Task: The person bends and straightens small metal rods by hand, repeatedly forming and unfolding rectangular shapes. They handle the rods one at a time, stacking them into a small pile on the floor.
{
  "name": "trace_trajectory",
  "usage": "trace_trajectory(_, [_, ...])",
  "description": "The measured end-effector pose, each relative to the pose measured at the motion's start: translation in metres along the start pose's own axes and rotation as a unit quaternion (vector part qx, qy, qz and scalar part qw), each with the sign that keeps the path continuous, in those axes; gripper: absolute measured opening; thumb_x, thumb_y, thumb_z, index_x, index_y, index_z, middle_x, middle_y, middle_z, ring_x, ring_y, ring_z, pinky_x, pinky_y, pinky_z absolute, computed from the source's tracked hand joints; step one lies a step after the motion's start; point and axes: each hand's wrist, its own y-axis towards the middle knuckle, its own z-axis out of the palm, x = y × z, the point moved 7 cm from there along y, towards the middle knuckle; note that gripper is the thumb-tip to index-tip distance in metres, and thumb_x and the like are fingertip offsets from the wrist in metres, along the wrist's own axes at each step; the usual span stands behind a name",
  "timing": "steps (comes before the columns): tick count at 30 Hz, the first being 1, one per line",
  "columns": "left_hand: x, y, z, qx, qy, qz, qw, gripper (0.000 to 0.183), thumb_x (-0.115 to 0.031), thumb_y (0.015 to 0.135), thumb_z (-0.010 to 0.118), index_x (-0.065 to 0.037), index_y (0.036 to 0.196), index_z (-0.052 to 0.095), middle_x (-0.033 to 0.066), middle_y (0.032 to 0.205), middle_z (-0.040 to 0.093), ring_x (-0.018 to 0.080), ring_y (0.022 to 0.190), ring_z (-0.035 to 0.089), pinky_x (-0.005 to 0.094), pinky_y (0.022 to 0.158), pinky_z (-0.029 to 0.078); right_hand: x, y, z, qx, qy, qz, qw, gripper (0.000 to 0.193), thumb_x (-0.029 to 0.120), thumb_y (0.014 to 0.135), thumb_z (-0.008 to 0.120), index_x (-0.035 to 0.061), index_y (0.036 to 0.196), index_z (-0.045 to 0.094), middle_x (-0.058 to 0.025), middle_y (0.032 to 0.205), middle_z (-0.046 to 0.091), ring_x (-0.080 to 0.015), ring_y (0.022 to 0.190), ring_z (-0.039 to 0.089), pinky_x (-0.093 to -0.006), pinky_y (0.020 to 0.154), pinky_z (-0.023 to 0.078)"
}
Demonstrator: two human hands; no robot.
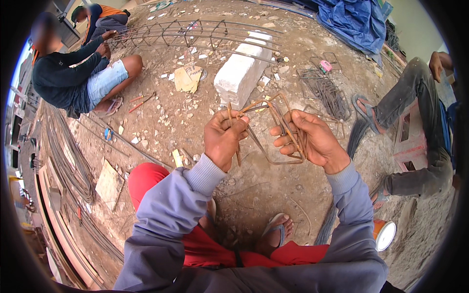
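Rusty steel stirrups (286,162), bent into rectangular loops, hang between my two hands above the dirt ground. My left hand (223,139) is closed, thumb and fingers pinching the bent end of the steel; one thin bar sticks out above and below the fingers. My right hand (315,139) grips the far side of the loops, its thumb on top and its fingers curled around the bars. How many loops overlap there, I cannot tell. A pile of dark stirrups (332,97) lies on the ground beyond my right hand.
A long rebar cage (195,35) lies ahead, near a white block (244,68). Two people crouch at far left; another person's legs (415,97) are at right. Also around: red-handled cutters (141,102), a pink tape measure (326,66), tie wire (357,134), a can (385,235).
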Motion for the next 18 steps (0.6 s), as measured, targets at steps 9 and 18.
trace_trajectory(9, [0.0, -0.001, 0.002, -0.003, -0.008, -0.002, 1.0, 0.02, -0.003, 0.087, 0.073, -0.001, 0.103, 0.06, 0.0044, 0.083, 0.069, 0.0094, 0.071, 0.064, 0.0238, 0.064, 0.054, 0.002, -0.004, 0.015, 0.006, -0.175, -0.009, 0.984, 0.03, 0.025, 0.1, 0.058, -0.0016, 0.112, 0.056, -0.0161, 0.098, 0.069, -0.0175, 0.078, 0.071, -0.0251, 0.06, 0.06])
trace_trajectory(18, [0.001, 0.001, 0.001, 0.018, 0.027, 0.037, 0.999, 0.021, -0.004, 0.089, 0.071, -0.003, 0.108, 0.062, 0.0071, 0.093, 0.07, 0.0121, 0.08, 0.065, 0.0271, 0.072, 0.057, 0.004, -0.007, 0.009, -0.048, -0.16, -0.016, 0.986, 0.026, 0.026, 0.104, 0.051, 0.0003, 0.103, 0.057, -0.0117, 0.089, 0.069, -0.0143, 0.072, 0.069, -0.0234, 0.057, 0.056])
